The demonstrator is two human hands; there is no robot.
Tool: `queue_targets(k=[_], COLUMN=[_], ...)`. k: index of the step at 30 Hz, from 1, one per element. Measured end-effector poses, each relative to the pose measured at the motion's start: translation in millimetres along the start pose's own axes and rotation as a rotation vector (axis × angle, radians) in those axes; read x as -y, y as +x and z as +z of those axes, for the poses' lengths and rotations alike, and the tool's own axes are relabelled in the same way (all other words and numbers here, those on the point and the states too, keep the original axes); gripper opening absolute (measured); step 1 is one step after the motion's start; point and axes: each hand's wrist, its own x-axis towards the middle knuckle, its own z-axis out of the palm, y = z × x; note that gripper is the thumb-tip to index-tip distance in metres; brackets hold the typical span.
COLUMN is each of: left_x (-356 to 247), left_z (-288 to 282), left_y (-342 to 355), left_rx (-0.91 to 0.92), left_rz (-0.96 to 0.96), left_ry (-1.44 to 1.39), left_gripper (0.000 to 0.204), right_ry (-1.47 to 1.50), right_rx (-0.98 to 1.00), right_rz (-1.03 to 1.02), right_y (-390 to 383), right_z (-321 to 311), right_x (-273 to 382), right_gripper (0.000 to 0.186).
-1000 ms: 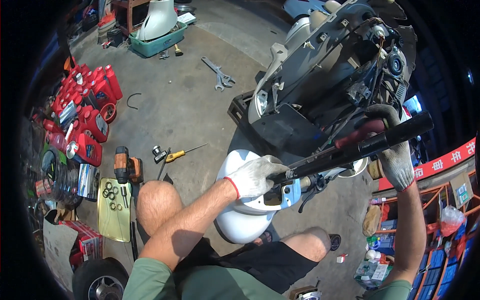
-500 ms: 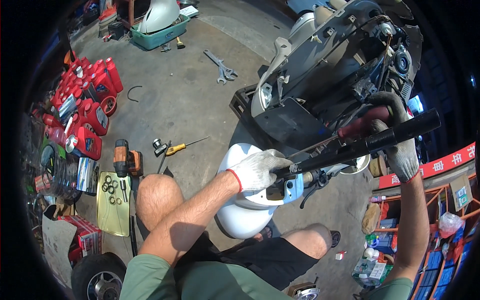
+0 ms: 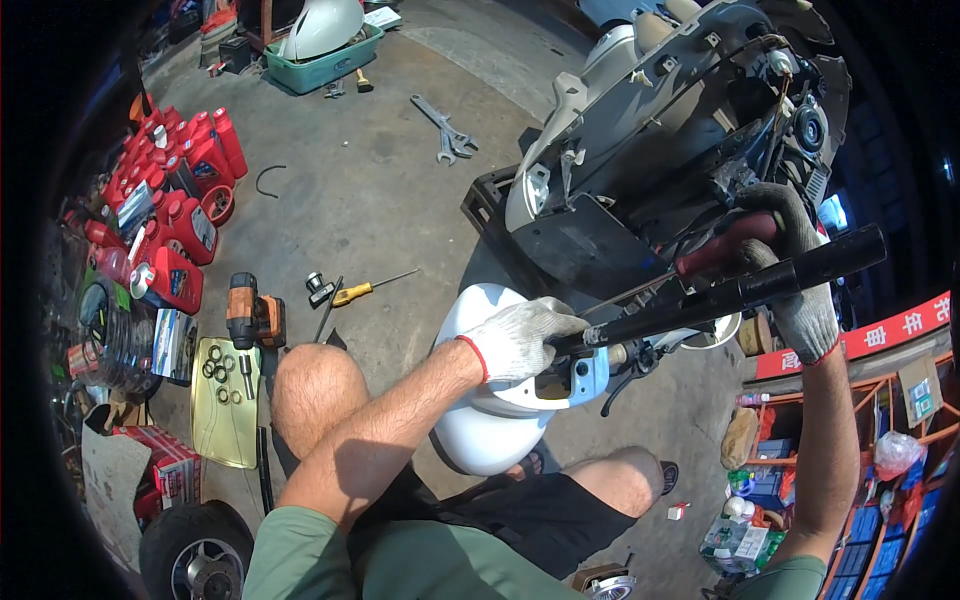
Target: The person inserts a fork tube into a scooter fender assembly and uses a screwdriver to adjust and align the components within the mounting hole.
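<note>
Both hands wear knitted work gloves. My left hand (image 3: 525, 338) is closed round the lower end of a thick black tube (image 3: 735, 288), above a white rounded scooter fairing (image 3: 488, 448). The tube slants up to the right and passes in front of my right hand (image 3: 800, 300). That hand is wrapped round the dark red handle (image 3: 732, 243) of a long screwdriver, whose thin shaft (image 3: 625, 292) runs alongside the tube toward my left hand. Its tip is hidden. Beside the fairing, a handlebar lever (image 3: 628, 385) sticks out.
A partly stripped scooter body (image 3: 640, 150) fills the far right. On the floor lie wrenches (image 3: 446, 130), a yellow-handled screwdriver (image 3: 353, 293) and a cordless drill (image 3: 252, 312). A metal tray (image 3: 225, 440) holds rings. Red bottles (image 3: 180, 225) crowd the left; orange shelving (image 3: 875, 400) stands right.
Both hands keep their grips and places almost unchanged. The outer end of the black tube sits very slightly farther right.
</note>
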Motion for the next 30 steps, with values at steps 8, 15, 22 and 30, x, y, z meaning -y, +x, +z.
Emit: queue_targets(k=[8,15,22,30], left_x=[-0.8,0.7,5.1,5.1], left_z=[1.1,2.8,4.7,7.8], left_y=[0.5,0.8,-0.1,-3.4], left_rx=[-0.008,-0.004,-0.067,-0.124], left_rz=[0.027,0.027,0.01,-0.126], left_ry=[0.008,0.049,0.014,0.146], left_gripper=[0.061,0.062,0.05,0.05], right_ry=[-0.117,-0.275,0.164,0.144], right_rx=[-0.023,0.005,0.197,0.282], right_rz=[-0.029,0.067,-0.02,-0.049], right_y=[5.4,12.3,16.3,21.8], right_z=[-1.0,-5.1,-18.6,-22.9], right_x=[6.4,9.7,1.0,-3.8], right_gripper=[0.042,0.038,0.043,0.047])
